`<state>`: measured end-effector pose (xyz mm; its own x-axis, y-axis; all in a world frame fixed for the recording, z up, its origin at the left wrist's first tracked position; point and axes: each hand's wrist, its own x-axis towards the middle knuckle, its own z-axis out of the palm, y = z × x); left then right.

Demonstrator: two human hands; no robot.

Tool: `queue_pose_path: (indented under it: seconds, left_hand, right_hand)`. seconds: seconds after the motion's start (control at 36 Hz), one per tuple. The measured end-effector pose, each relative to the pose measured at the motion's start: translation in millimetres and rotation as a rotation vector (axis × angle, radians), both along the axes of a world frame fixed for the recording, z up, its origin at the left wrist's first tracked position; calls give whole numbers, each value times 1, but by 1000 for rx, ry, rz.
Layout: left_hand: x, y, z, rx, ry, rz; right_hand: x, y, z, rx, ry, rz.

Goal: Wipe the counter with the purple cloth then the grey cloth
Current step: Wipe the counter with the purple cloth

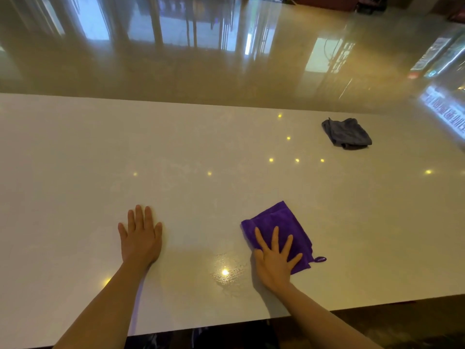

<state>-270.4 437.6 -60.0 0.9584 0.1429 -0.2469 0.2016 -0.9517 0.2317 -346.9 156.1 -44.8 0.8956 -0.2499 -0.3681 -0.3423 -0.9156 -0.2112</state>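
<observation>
Risk: purple cloth (276,233) is folded and only pinned under my flat palm, so a fast stroke could bunch it or let it slide out. Wet patch (226,272) near the edge may smear. Right hand (274,260): fingers spread, pressing down, not clenched. Left hand (141,238): flat, empty, on the counter (75,147). Grey cloth (347,133) lies far right, untouched; looks crumpled, hard to tell.

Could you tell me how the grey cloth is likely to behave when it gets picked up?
The grey cloth lies crumpled in soft folds, so it will probably droop limply and unfold. It looks thin, so likely light. On the glossy counter it may slide before a hand grips it.
</observation>
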Motion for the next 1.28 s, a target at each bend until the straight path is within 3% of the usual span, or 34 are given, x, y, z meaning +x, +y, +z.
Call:
queue_pose_path:
  seconds: [0.36, 0.58, 0.75, 0.92, 1.17, 1.28]
  left_hand:
    - [1, 2, -1, -25, 8, -2]
    - [-5, -8, 12, -54, 1, -27]
    - [-36, -47, 23, -267, -127, -8]
    - [-55, -75, 38, -689, -4, 75]
    - [-43, -90, 47, -504, 131, -109]
    - [-42, -90, 45, -530, 130, -102]
  right_hand:
    - [4, 117, 3, 70, 119, 104]
    - [11, 98, 20, 139, 175, 165]
    - [31, 50, 35, 170, -21, 8]
    - [60, 7, 34, 194, 56, -155]
    - [61, 8, 27, 101, 114, -7]
    - [58, 10, 29, 189, 65, 81]
